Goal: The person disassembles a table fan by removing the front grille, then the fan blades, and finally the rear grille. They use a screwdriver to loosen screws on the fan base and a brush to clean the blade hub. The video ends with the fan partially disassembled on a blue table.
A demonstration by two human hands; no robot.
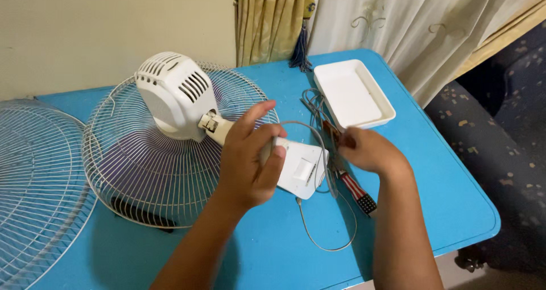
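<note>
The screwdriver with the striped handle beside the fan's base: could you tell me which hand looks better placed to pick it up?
Probably the right hand. It sits directly above the screwdriver, while the left hand is wrapped around the fan's neck, steadying it over the blue table.

Domestic room, likely a living space. Blue table (pixel 449 210) against plain cream wall (pixel 85 28); gold and sheer embroidered curtains (pixel 398 17) at 12–1 o'clock; patterned upholstered seat (pixel 506 125) at 3 o'clock.
</note>
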